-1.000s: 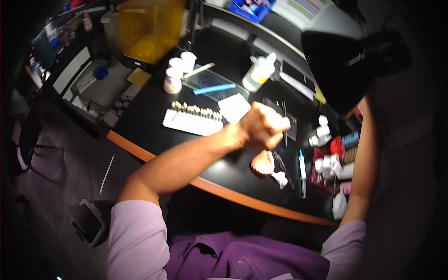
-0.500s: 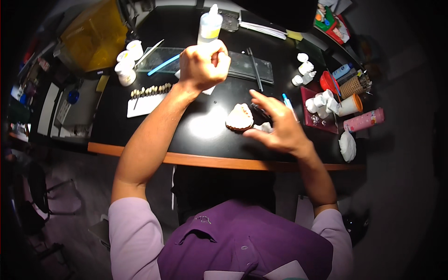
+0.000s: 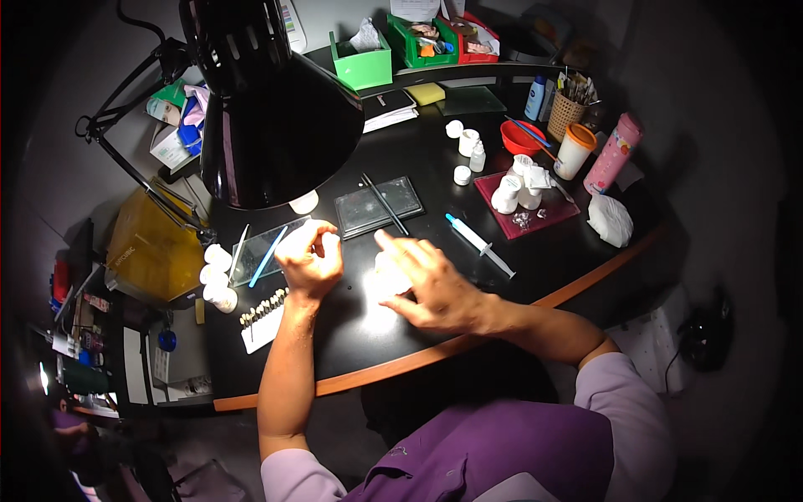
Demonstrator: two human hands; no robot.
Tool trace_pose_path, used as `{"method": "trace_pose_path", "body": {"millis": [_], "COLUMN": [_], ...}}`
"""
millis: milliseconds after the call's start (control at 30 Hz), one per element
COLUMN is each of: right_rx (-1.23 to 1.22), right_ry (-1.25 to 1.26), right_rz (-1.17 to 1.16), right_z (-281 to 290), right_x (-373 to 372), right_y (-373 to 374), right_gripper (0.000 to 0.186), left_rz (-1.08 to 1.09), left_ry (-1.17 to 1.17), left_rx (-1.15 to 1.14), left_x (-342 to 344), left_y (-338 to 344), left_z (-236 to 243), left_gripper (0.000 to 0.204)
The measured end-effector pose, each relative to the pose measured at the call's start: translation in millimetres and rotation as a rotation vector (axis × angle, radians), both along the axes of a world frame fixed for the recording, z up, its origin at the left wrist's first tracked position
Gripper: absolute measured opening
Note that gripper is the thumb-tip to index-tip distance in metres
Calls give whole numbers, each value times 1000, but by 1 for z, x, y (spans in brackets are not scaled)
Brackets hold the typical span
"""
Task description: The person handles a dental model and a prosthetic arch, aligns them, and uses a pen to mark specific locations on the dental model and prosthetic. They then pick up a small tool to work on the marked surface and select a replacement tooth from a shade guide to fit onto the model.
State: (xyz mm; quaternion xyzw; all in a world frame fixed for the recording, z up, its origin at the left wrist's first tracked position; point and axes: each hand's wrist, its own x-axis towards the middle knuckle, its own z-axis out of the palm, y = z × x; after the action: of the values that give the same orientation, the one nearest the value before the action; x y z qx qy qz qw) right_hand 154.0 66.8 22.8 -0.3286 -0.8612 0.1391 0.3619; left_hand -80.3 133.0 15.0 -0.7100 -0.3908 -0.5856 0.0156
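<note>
My left hand [image 3: 311, 261] is raised over the black desk in a closed fist. What its fingers hold, if anything, is hidden. Below and to the right, my right hand [image 3: 435, 289] reaches over a white dental cast [image 3: 390, 276], thumb at the cast's near side and fingers stretched past its far side. Strong glare washes out the cast, so contact with the hand is unclear. Left of the fist lies a white holder [image 3: 264, 328] with a row of tooth-shaped tabs. A syringe [image 3: 481, 244] with a blue tip rests beyond my right hand.
A black lamp [image 3: 276, 125] hangs low over the far left. Farther back lies a dark slab [image 3: 368, 216] with a slim black tool across it. White pots [image 3: 219, 280] stand at left, more jars [image 3: 507, 194] on a maroon tray [image 3: 544, 219] at right, beside a pink bottle [image 3: 615, 155].
My view has turned, bringing the lamp and the desk's back shelf into sight. My right hand has moved from beside the cast to over it. My left hand remains a fist.
</note>
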Motion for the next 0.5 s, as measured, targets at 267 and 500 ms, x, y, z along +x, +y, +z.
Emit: {"method": "trace_pose_path", "body": {"millis": [267,500], "right_rx": [114,422], "right_ry": [237,-74], "right_rz": [-81,-144], "right_z": [92,191], "right_x": [82,52], "right_y": [85,229], "right_gripper": [85,65], "left_rz": [-19,-84], "left_ry": [198,287], "left_rx": [17,-4], "left_x": [12,11], "left_y": [-8,-16], "left_z": [4,5], "left_gripper": [10,10]}}
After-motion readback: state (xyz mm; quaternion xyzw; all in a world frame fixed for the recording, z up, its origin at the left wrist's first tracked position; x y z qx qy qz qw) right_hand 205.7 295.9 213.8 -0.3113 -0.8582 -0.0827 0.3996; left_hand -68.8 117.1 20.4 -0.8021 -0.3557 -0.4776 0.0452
